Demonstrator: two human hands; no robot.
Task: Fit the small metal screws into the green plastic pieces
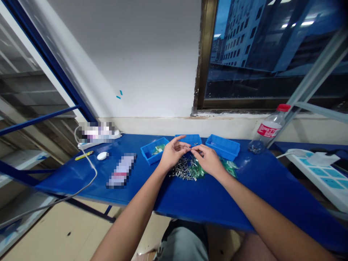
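Observation:
My left hand and my right hand meet at the fingertips, just above a pile of thin silvery metal pieces that look like rivets or pins. Thumb and index finger of the left hand are pressed together near a tiny shiny bit. On the right hand, too, the fingers are pinched. What sits between the fingers is too small to name. Small green plastic packets lie in the pile, and more green packets lie beyond my right wrist.
Behind my hands stand a left blue tray with green packets, a middle blue tray and a right blue tray. A plastic bottle, power strip, yellow cutter, white oval object and cable are around.

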